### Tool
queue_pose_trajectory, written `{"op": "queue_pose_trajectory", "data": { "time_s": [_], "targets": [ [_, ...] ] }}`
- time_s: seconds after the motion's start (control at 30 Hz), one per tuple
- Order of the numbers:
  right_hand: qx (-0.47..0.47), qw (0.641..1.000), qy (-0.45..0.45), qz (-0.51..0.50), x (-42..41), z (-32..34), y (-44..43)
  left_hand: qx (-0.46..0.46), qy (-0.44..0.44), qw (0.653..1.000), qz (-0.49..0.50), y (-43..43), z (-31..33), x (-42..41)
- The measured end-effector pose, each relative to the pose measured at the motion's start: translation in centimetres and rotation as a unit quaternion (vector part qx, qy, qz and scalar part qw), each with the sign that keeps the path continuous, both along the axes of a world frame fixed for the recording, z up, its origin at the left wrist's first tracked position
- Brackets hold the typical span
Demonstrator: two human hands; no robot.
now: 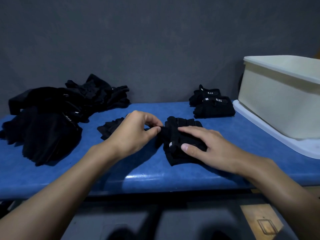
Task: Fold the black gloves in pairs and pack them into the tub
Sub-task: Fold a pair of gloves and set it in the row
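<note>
Nearest you, right hand lies flat, fingers straight, pressing the half-folded glove pair onto the blue table, while left hand pinches its edge at 9 o'clock; ease the press as you pull and the layers will likely slide and the fold spring open. The loose glove just behind your left hand could get dragged along. Farther off, two folded pairs at 1 o'clock sit outside the tub at 2 o'clock, and the unsorted heap at 10 o'clock invites mismatched pairing

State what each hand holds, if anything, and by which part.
The left hand pinches the folded glove pair at its left edge; the right hand presses flat on its top.
</note>
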State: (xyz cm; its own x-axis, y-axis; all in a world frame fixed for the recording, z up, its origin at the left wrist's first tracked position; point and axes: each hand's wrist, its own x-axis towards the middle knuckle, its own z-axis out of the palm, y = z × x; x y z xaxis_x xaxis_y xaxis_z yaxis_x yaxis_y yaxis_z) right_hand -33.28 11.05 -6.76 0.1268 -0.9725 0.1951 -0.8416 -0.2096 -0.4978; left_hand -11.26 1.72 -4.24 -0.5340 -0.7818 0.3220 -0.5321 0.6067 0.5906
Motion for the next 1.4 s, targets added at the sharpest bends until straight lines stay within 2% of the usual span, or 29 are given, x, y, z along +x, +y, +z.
{"op": "queue_pose_trajectory", "data": {
  "time_s": [0.13, 0.3, 0.4, 0.53, 0.67, 0.73, 0.93, 1.17, 1.27, 1.4],
  "targets": [
    [0.017, 0.999, 0.034, 0.001, -0.3, -0.8, -0.2, 0.01, 0.025, 1.0, 0.013, -0.9, -0.2, 0.5],
    [0.026, 0.998, 0.057, -0.009, 0.0, -0.9, -0.2, -0.019, -0.002, 1.0, 0.02, -0.6, -0.4, 0.2],
    [0.023, 0.997, 0.075, -0.014, 0.2, -0.9, -0.2, -0.055, 0.05, 0.996, -0.041, 0.5, 0.4, -0.2],
    [0.015, 0.997, 0.077, -0.012, 0.3, -0.9, -0.3, -0.099, -0.039, 0.981, -0.16, 1.9, 0.4, -0.9],
    [-0.035, 0.999, 0.031, -0.001, 0.2, -0.6, 0.4, -0.127, -0.16, 0.967, -0.151, 1.4, -0.7, -0.5],
    [-0.057, 0.998, 0.018, 0.009, -0.2, -0.5, 1.1, -0.133, -0.19, 0.962, -0.142, 1.2, -0.8, -0.3],
    [-0.067, 0.994, -0.035, 0.076, -1.5, 0.0, 2.6, -0.132, -0.216, 0.957, -0.143, 0.8, -1.3, -0.2],
    [-0.053, 0.998, 0.0, 0.041, -1.9, -0.3, 2.3, -0.109, -0.209, 0.96, -0.15, 1.4, -1.1, 0.0],
    [-0.077, 0.996, 0.014, 0.039, -1.9, -0.4, 2.2, -0.116, -0.214, 0.958, -0.153, 1.8, -0.8, 0.4],
    [-0.1, 0.994, -0.011, 0.04, -1.5, -0.4, 2.1, -0.123, -0.209, 0.958, -0.156, 1.8, -0.8, 0.5]
  ]
}}
